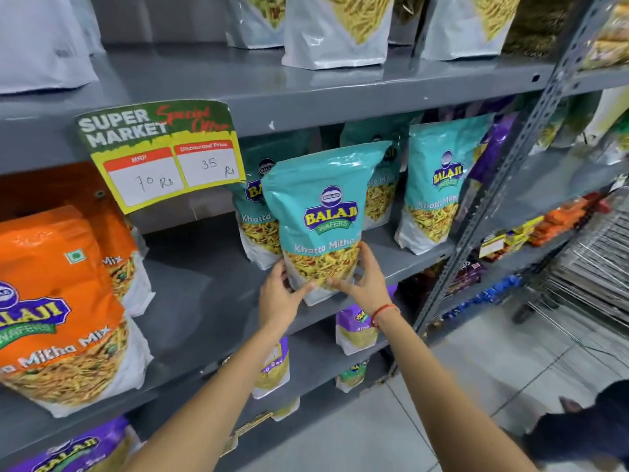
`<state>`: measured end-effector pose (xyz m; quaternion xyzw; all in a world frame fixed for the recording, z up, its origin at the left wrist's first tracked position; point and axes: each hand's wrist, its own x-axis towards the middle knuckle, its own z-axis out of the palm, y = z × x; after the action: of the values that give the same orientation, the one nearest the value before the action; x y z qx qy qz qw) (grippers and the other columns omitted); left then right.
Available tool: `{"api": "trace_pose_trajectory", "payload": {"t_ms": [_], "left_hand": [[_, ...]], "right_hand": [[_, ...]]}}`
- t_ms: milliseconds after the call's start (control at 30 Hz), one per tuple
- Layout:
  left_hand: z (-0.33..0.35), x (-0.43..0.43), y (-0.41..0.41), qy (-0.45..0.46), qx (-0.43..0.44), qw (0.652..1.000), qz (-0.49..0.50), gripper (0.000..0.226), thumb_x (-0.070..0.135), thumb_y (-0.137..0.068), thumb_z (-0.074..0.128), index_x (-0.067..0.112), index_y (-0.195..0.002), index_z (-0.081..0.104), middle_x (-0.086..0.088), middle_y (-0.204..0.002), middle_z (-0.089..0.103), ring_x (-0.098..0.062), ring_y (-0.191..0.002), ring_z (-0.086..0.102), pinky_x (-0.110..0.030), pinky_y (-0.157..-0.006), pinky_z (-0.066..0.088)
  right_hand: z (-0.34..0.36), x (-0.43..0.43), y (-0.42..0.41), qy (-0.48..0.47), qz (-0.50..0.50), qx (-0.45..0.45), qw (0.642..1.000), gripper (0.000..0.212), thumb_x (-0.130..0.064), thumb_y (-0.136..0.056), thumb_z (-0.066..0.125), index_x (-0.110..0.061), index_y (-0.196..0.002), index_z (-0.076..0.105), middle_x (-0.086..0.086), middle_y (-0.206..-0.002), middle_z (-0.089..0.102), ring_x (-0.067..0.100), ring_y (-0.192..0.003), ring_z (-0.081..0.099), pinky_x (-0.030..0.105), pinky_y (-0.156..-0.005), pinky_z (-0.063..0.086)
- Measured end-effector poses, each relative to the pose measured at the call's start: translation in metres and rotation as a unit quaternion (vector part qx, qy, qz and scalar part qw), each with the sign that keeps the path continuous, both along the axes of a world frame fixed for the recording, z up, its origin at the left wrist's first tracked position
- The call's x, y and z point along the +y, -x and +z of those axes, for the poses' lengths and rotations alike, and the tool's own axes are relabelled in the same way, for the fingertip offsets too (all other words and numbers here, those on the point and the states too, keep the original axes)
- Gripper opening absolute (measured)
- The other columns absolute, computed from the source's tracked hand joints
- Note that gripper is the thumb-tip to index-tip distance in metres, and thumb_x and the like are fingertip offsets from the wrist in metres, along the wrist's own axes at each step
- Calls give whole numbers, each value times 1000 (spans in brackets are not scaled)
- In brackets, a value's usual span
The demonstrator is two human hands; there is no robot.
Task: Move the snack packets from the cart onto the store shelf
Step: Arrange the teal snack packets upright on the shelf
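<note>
A teal Balaji Khatta Mitha packet (323, 206) stands upright at the front edge of the grey middle shelf (204, 287). My left hand (279, 298) grips its lower left corner. My right hand (366, 281), with a red thread on the wrist, holds its lower right side. Three more teal packets (434, 185) stand behind and to the right on the same shelf. The wire cart (589, 264) is at the right edge, its contents out of view.
Orange Balaji packets (58, 301) fill the shelf's left part, under a hanging price sign (163, 151). White pouches stand on the shelf above; purple and green packets (354, 328) sit below. A perforated steel upright (510, 172) divides off the neighbouring rack. Tiled floor lies at the lower right.
</note>
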<state>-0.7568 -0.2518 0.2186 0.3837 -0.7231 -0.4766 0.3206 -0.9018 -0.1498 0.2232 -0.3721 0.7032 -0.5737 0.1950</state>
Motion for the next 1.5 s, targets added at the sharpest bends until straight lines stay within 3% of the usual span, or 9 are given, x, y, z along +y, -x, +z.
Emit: {"api": "trace_pose_trajectory", "payload": {"t_ms": [133, 233, 400, 667, 800, 967, 1100, 1267, 1500], "left_hand": [[-1, -9, -22, 18, 16, 1000, -13, 62, 21, -67, 82, 15, -121, 53, 4, -110, 64, -7, -99, 62, -2, -72, 48], [2, -10, -30, 25, 16, 999, -15, 61, 20, -68, 81, 15, -122, 53, 7, -108, 62, -3, -96, 59, 3, -66, 45], [0, 2, -35, 5, 45, 999, -1, 60, 12, -73, 77, 14, -126, 50, 4, -111, 62, 14, -90, 55, 0, -68, 48], [-4, 65, -30, 109, 79, 972, 193, 69, 12, -76, 72, 11, -135, 36, -16, -130, 40, -31, -115, 51, -39, -87, 46], [-3, 98, 6, 221, 87, 971, 16, 40, 24, -81, 58, 8, -117, 52, -10, -111, 53, -20, -101, 52, -24, -86, 45], [17, 86, 101, 138, 47, 977, -156, 37, 22, -89, 58, 26, -124, 49, 7, -120, 51, -3, -110, 51, -17, -87, 47], [26, 59, 190, 59, -21, 976, -207, 57, 32, -88, 58, 15, -138, 36, -5, -141, 43, -16, -125, 46, -41, -102, 45], [17, 36, 247, 7, -94, 972, -217, 84, 33, -78, 70, 8, -144, 24, -13, -151, 34, -29, -138, 32, -46, -111, 32], [0, 52, 240, 15, -81, 989, -119, 83, 47, -79, 64, 11, -144, 26, -13, -147, 41, -30, -133, 41, -41, -102, 40]], "right_hand": [[-3, -4, -19, -2, -8, 21, 1000, 96, -25, -65, 84, -17, -142, 27, 2, -139, 41, 15, -129, 40, 30, -105, 37], [-2, -7, -25, -4, -8, 19, 1000, 97, -27, -65, 83, -17, -142, 27, 4, -139, 41, 12, -127, 39, 31, -106, 37], [-1, -4, -28, -6, 5, 19, 1000, 95, -30, -64, 83, -18, -141, 29, 4, -140, 43, 16, -129, 42, 40, -109, 39], [0, 7, -2, -10, 11, 42, 999, 85, -45, -69, 77, -23, -139, 33, -9, -132, 44, 4, -110, 49, 24, -93, 45], [10, 26, 61, 51, -163, -7, 985, 70, -35, -78, 72, -16, -138, 39, 0, -138, 45, 12, -123, 45, 28, -102, 39], [25, 44, 157, -32, -247, 28, 968, 71, -8, -81, 64, -2, -142, 27, 18, -145, 36, 29, -135, 35, 35, -113, 27], [24, 44, 208, -80, -232, -15, 969, 74, 0, -81, 55, -3, -145, 17, 18, -149, 32, 31, -137, 34, 45, -114, 30], [14, 37, 225, -93, -194, -61, 975, 76, 4, -78, 52, -12, -145, 19, 16, -142, 42, 32, -128, 43, 39, -106, 38], [-6, 39, 208, -20, -177, -50, 983, 65, 2, -74, 60, -15, -132, 36, 0, -118, 50, 18, -114, 50, 33, -95, 44]]}}
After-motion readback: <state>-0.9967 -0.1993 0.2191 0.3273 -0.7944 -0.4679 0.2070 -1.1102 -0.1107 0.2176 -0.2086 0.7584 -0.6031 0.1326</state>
